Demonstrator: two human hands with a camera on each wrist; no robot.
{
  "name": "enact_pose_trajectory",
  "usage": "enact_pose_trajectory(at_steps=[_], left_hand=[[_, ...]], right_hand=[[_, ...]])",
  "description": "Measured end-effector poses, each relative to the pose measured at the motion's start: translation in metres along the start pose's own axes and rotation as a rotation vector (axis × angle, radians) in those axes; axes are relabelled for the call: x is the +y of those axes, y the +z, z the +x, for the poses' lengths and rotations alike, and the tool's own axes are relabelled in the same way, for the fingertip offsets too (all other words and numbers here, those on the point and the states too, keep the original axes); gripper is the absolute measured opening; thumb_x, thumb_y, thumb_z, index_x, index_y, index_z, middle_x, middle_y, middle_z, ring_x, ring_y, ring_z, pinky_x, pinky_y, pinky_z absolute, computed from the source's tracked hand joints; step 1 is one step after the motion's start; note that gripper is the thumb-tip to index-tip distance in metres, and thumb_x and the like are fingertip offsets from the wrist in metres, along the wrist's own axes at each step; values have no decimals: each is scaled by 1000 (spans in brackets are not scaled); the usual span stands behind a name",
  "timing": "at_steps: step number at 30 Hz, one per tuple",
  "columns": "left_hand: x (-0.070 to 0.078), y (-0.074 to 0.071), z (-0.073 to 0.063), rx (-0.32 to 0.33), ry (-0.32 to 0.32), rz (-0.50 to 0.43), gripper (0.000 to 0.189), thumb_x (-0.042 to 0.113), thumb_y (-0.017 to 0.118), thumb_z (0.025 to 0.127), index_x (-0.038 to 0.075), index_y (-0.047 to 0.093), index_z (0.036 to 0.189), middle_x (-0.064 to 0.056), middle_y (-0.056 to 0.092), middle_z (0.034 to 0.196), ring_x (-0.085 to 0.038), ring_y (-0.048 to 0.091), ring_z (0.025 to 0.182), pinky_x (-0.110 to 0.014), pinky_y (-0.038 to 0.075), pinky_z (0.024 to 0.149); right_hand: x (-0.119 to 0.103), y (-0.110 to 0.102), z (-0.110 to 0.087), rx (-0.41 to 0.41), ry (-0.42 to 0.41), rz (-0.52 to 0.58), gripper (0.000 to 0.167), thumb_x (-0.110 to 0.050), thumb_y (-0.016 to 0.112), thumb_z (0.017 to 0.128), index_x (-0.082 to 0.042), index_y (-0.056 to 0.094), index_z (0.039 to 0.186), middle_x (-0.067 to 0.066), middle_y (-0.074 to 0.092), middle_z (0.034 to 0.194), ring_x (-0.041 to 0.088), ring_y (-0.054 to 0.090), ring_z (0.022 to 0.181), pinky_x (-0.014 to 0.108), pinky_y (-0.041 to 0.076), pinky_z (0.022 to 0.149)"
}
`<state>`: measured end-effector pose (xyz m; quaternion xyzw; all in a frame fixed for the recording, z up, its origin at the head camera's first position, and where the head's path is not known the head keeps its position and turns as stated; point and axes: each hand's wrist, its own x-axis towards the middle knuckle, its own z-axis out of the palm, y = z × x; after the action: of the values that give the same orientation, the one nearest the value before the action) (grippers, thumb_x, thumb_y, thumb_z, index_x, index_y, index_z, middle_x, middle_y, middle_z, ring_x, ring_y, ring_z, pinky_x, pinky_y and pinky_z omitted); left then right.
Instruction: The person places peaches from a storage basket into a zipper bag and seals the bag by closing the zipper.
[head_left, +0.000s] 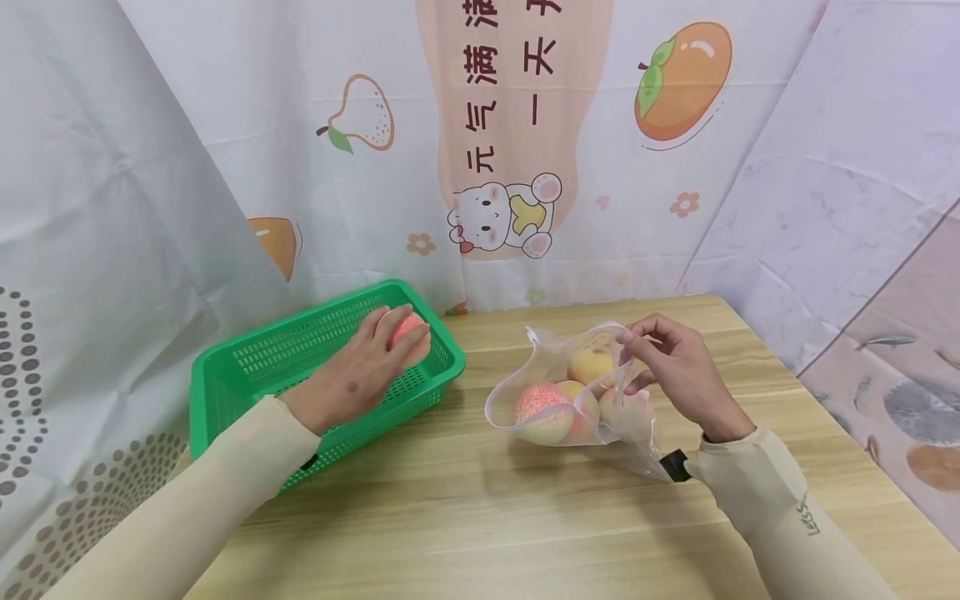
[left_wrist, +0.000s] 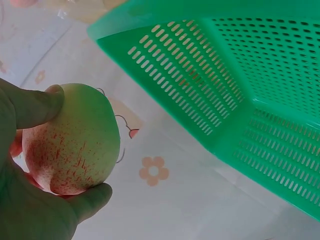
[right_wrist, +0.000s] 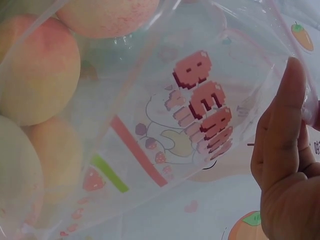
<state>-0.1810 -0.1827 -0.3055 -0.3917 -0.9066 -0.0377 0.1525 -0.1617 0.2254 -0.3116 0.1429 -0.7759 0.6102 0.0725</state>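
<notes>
My left hand (head_left: 360, 362) grips a pink peach (head_left: 412, 337) over the right end of a green plastic basket (head_left: 450, 354). In the left wrist view, thumb and fingers curl round the peach (left_wrist: 75, 145), whose skin is pale with red speckles, and the basket (left_wrist: 165, 85) is beside it. My right hand (head_left: 686, 371) pinches the edge of a clear zip bag (head_left: 536, 375) by its mouth, which gapes toward the left. Several peaches (head_left: 543, 408) lie inside the bag on the table. The right wrist view shows red lettering on the bag (right_wrist: 200, 100) and the right hand (right_wrist: 287, 155) at its edge.
The basket stands at the left of the wooden table (head_left: 480, 517), by the back curtain (head_left: 360, 208), which is printed with fruit and a cartoon character. A black strap (head_left: 675, 465) shows at the right wrist. The table's right edge runs beyond the right arm.
</notes>
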Motion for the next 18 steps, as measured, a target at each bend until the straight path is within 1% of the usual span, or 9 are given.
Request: enact_pose_trajectory(at_steps=[4, 8, 11, 18], left_hand=[[4, -2, 3, 13, 33, -2, 72, -11, 73, 84, 5, 37, 144, -24, 32, 148, -46, 31, 134, -53, 50, 96], [7, -6, 8, 39, 76, 8, 69, -9, 73, 85, 4, 38, 144, -24, 35, 146, -42, 32, 133, -51, 49, 99], [12, -9, 12, 64, 104, 10, 66, -7, 72, 86, 3, 39, 143, -24, 36, 145, -41, 34, 133, -49, 49, 100], [25, -10, 20, 74, 147, -1, 63, -4, 72, 88, 3, 42, 142, -24, 36, 147, -41, 34, 134, -47, 52, 96]], right_hand=[[-1, 0, 0, -2, 4, -4, 30, -17, 62, 101, 11, 55, 97, 9, 60, 98, 13, 64, 77, 39, 59, 54], [-1, 1, 0, -1, 4, -8, 23, -19, 62, 101, 2, 59, 93, 8, 60, 97, 14, 64, 77, 40, 59, 55], [-1, 1, 0, -2, 1, -9, 20, -18, 62, 101, -1, 59, 91, 9, 60, 96, 14, 64, 76, 40, 59, 55], [-3, 2, 1, -9, -5, -1, 22, -17, 63, 100, 2, 58, 92, 9, 60, 93, 14, 64, 76, 39, 59, 54]])
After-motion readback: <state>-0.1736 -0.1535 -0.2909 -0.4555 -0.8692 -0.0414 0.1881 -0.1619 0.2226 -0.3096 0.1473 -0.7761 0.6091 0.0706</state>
